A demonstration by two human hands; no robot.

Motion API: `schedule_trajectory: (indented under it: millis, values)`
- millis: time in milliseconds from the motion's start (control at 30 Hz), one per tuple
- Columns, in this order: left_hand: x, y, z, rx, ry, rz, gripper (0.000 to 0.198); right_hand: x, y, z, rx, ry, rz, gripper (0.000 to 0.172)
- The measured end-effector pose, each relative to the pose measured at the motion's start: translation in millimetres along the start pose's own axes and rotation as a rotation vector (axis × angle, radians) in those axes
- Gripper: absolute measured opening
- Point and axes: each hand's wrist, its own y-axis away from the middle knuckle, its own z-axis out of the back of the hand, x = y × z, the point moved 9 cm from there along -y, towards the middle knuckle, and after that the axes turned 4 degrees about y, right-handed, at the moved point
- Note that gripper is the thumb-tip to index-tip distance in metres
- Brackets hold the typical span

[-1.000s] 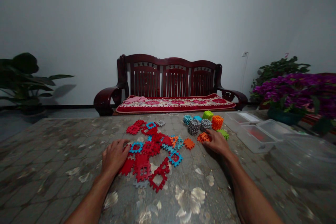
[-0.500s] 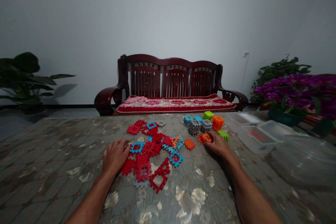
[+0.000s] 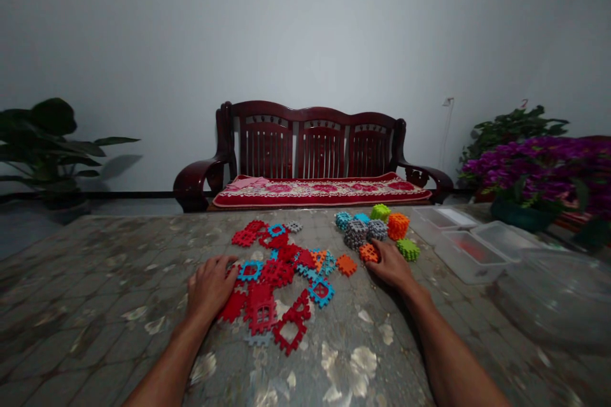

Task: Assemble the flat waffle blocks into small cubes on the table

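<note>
Orange interlocking tile (image 3: 368, 253) lies on the patterned tabletop (image 3: 105, 280) just below the built cubes (image 3: 365, 231); right hand (image 3: 392, 265) has its fingers narrowly curled onto it, grip unclear. Left hand (image 3: 210, 287) rests, fingers spread, against the heap of red tiles (image 3: 262, 273).

The single view comes from a camera worn on the person's head, facing forward and tilted down over a table (image 3: 95, 267). It is close to the left hand (image 3: 210, 289), the right hand (image 3: 391, 265) and the tiles (image 3: 277, 272) at the bottom centre of the frame. The wide frame reaches past the table's far edge to a sofa (image 3: 315, 146) and the wall (image 3: 305, 32) behind it.
</note>
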Motion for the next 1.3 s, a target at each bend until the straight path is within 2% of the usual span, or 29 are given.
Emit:
schedule_trajectory:
  millis: [267, 400, 500, 633, 767, 900, 1133, 1300]
  values:
    - [-0.1, -0.6, -0.7, 0.019, 0.002, 0.015, 0.044, 3.3, 9.6, 6.3, 0.053, 0.034, -0.06, 0.063]
    - [-0.5, -0.2, 0.6, -0.005, 0.007, 0.011, 0.044, -9.5, 12.6, 9.3, 0.106, 0.007, -0.077, 0.081]
    - [-0.7, 0.1, 0.4, -0.002, 0.011, 0.01, 0.045, -12.3, 11.1, 15.0, 0.147, -0.018, 0.061, 0.088]
    - [-1.4, 0.5, 1.4, -0.013, 0.023, 0.003, 0.045, 2.2, 10.9, 21.4, 0.183, 0.001, 0.305, 0.092]
    - [-1.9, 0.7, 2.7, -0.03, 0.039, 0.002, 0.044, 15.4, 9.1, 13.9, 0.238, 0.119, 0.363, 0.096]
    - [-1.7, 0.5, 1.4, -0.013, 0.039, 0.008, 0.043, 19.4, 5.4, 9.3, 0.255, 0.17, 0.357, 0.09]
    - [-2.2, 2.2, 2.2, -0.013, 0.037, 0.003, 0.044, 16.6, -6.2, 9.6, 0.291, 0.148, 0.324, 0.065]
    - [-2.9, 2.8, 2.2, -0.012, 0.038, 0.004, 0.043, 18.8, -11.6, 6.9, 0.308, 0.137, 0.347, 0.066]
